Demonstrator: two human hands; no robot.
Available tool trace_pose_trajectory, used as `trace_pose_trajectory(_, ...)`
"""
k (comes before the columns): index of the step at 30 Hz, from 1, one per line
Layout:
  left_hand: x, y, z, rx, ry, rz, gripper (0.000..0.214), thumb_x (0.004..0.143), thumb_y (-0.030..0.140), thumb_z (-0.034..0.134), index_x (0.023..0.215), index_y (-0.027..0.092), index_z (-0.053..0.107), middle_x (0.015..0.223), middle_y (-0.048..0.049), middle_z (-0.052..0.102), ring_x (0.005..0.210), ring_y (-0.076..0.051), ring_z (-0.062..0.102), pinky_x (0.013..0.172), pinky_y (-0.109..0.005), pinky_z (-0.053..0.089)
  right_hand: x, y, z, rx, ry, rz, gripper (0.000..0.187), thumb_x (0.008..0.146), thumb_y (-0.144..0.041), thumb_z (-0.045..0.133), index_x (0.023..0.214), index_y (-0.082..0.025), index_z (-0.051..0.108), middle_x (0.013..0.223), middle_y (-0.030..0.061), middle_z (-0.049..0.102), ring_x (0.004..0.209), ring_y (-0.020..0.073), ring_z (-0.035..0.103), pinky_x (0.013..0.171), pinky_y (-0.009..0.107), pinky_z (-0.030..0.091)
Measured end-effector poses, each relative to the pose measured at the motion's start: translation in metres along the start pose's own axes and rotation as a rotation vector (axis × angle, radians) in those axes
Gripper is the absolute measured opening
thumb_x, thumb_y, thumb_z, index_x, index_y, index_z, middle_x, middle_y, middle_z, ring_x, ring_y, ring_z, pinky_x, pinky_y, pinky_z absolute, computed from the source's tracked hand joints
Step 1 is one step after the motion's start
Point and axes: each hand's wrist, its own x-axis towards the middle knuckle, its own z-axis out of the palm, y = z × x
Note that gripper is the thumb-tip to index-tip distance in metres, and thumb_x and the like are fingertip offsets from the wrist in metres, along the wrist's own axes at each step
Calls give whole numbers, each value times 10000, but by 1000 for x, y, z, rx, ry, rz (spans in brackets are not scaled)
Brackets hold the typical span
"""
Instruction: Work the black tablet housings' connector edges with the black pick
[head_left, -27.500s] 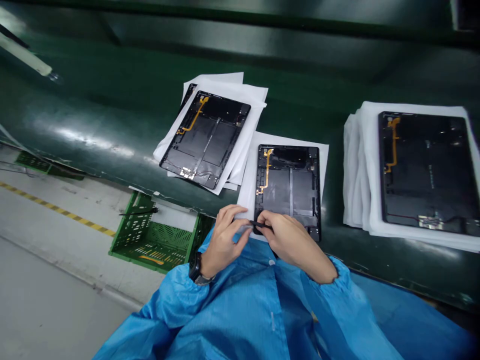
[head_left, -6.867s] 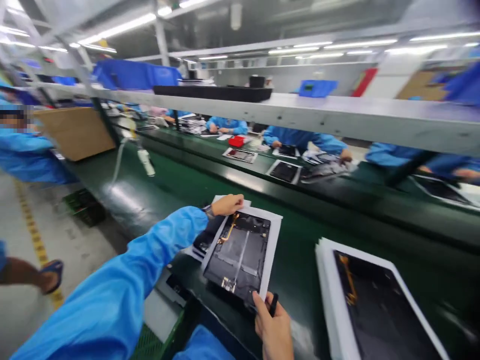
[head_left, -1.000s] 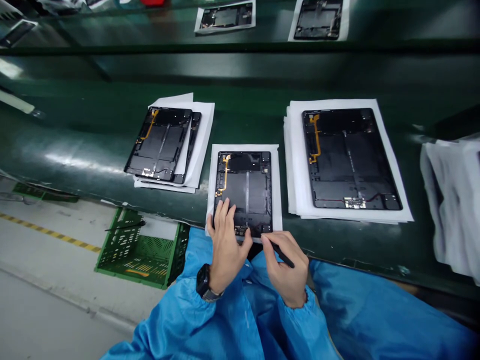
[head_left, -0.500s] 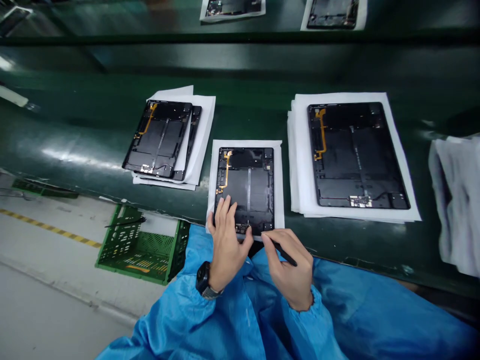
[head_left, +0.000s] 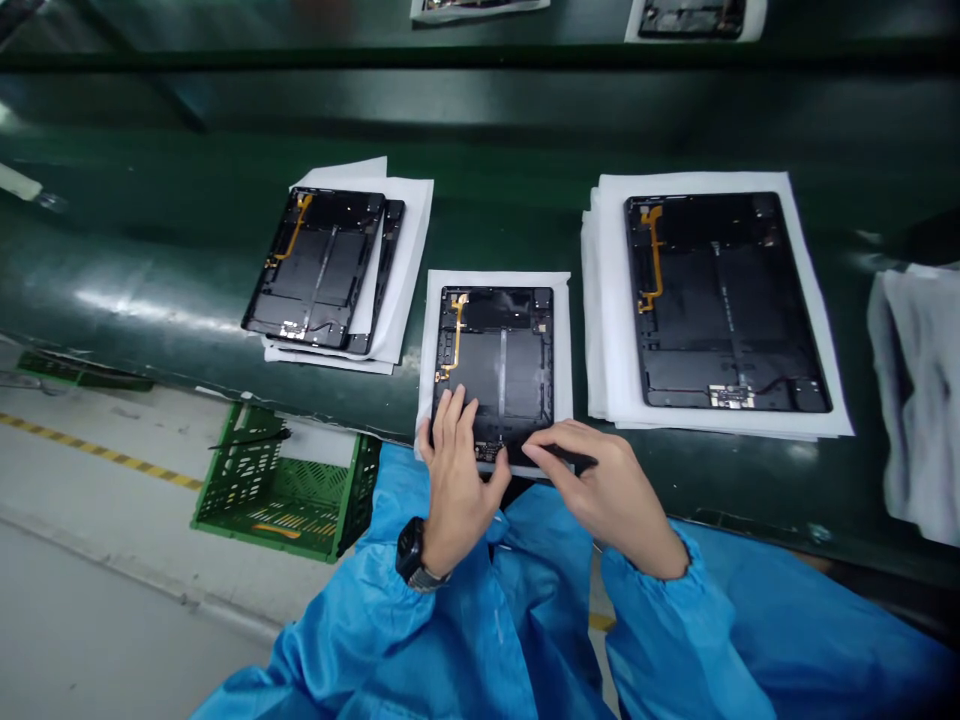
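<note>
A black tablet back housing [head_left: 495, 360] with an orange flex cable lies on a white sheet [head_left: 562, 350] in the middle of the green belt. My left hand [head_left: 457, 480] rests on its lower left part with the fingers spread. My right hand [head_left: 600, 490] sits at the housing's lower edge, shut on a thin black tool [head_left: 583, 459]. Most of that tool is hidden by my fingers. Two more black housings lie on white sheets: a stacked one [head_left: 315, 270] to the left and a larger one [head_left: 727, 300] to the right.
A green plastic crate [head_left: 285, 500] stands on the floor below the belt's near edge, with a black tool [head_left: 251, 438] across its rim. A crumpled white cloth [head_left: 919, 390] lies at the right. Further housings on sheets lie on the far belt [head_left: 690, 18].
My right hand has turned flatter and slid left along the housing's lower edge, covering most of the black tool. The view has drifted slightly, shifting the housings up and right.
</note>
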Motion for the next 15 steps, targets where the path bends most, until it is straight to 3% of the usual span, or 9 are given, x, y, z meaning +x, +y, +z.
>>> trace_pose_trajectory(3,1,1,0,-7,7,-1,620,958,215,585,1521,204,325,1639,-169,375,1575,-286,265,1270,-554,151,-1,1,0,24,-7,16,154,976,-243,625,888,-221,748,856,43,765,788,199,715,708,295,566)
trace_pose_trajectory(15,1,2,-1,-11,-15,-24,623,959,217,591,1523,207,326,1647,-161,365,1578,-291,257,1273,-556,126,-25,-2,23,105,221,77,92,953,-190,651,883,-207,709,864,55,720,829,196,683,753,323,559)
